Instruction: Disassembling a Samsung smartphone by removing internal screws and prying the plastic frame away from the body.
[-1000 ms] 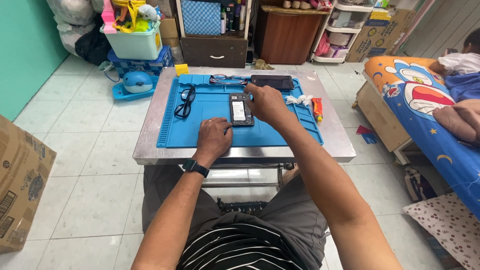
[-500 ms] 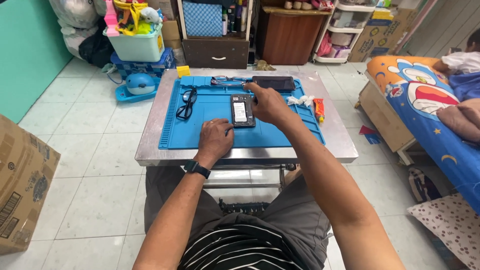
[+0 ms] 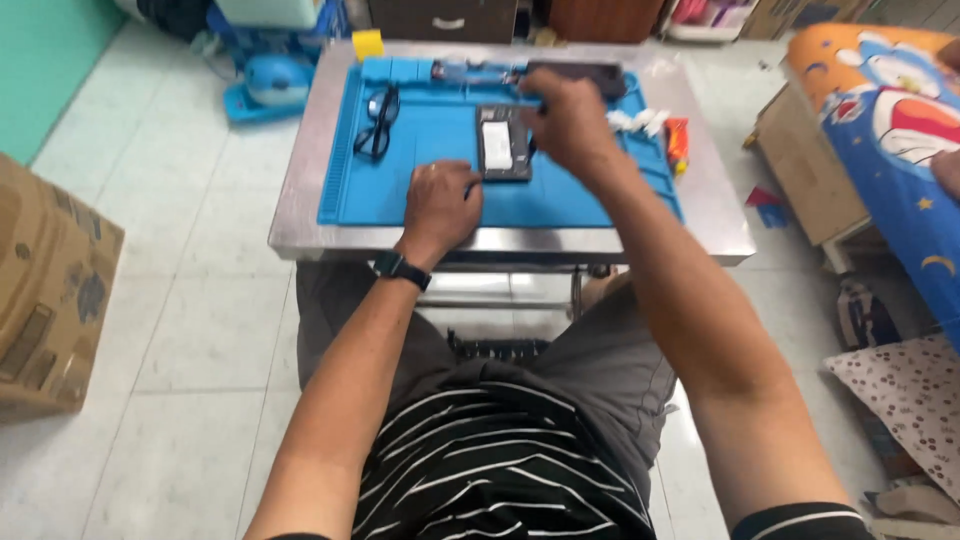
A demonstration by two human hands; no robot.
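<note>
Room: tiled floor, small steel table (image 3: 300,235) with a blue mat (image 3: 420,190) on top, cardboard box (image 3: 45,290) off to the left, cartoon-print bedding (image 3: 890,110) on the right.
Phone: opened-up phone (image 3: 503,143) lying flat mid-mat, guts facing up, so it's easy to get at.
Left hand: left hand (image 3: 440,200) flat on the mat just beside the phone's lower left corner, fingers loosely curled, holding nothing, looks like it's just bracing.
Right hand: right hand (image 3: 572,125) hovering at the phone's upper right edge, fingers bunched together; can't tell if it's pinching a tool.
Other stuff: glasses (image 3: 380,120) parked on the mat's left, orange tool (image 3: 678,143) at the right edge, out of the way.
</note>
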